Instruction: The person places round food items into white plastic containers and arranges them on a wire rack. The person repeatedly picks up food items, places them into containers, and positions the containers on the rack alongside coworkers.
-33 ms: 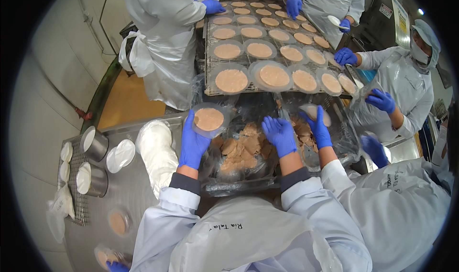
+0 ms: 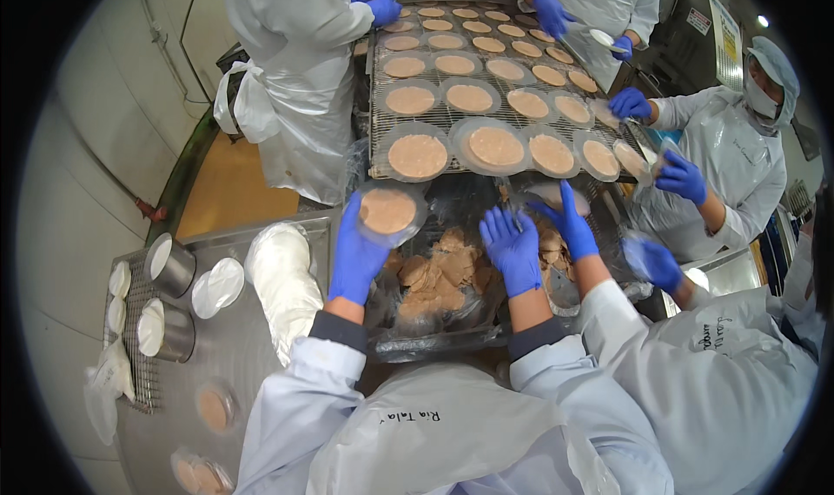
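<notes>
Over the tub [image 2: 439,345] of scraps [image 2: 437,278], close to the near edge of the rack [image 2: 446,119], holding a disc [image 2: 387,211] on film [image 2: 420,206] in the left hand [image 2: 354,262], with fingers around its left side. Farther right, holding out the right hand [image 2: 512,252] with fingers loosely spread, just beside a co-worker's hand [image 2: 571,229].

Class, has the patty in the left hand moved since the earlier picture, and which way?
Yes, slightly. The patty in the left hand has shifted forward and a little right, judged against the white bundle lying on the steel table.
</notes>
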Demonstrator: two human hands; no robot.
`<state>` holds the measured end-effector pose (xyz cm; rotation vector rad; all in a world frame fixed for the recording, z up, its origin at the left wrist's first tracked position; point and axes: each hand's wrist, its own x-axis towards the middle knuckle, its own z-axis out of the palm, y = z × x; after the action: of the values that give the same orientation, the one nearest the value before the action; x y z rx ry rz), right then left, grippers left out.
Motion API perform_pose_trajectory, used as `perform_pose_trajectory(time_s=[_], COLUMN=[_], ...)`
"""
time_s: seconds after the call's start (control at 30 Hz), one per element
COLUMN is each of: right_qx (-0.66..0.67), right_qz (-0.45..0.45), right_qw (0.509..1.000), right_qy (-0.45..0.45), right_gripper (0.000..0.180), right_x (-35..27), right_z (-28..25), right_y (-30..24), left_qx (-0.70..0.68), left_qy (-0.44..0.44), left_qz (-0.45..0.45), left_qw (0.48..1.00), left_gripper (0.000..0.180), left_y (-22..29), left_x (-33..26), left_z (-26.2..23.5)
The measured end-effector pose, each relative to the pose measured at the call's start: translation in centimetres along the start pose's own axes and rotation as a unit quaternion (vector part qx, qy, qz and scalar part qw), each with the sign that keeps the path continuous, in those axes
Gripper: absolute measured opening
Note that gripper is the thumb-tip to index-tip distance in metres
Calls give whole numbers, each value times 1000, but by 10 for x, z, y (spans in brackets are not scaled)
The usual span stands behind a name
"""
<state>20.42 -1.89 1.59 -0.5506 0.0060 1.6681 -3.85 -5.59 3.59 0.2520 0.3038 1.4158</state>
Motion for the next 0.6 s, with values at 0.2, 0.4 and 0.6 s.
perform_pose_trajectory(time_s=[0.2, 0.4, 0.6], right_qx=[-10, -75, -378], right_qz=[-46, -96, -98], right_qw=[995, 980, 889], right_qy=[-82, -155, -237], right_gripper=[56, 47, 42], right_x=[-10, -35, -54], right_z=[64, 74, 86], right_y=[-9, -12, 68], left_qx=[44, 194, 55], left_qy=[6, 39, 9], left_qz=[39, 50, 93], left_qw=[998, 979, 994], left_gripper=[44, 45, 49], left_y=[-37, -27, -16], left_x=[67, 6, -53], left_z=[30, -9, 32])
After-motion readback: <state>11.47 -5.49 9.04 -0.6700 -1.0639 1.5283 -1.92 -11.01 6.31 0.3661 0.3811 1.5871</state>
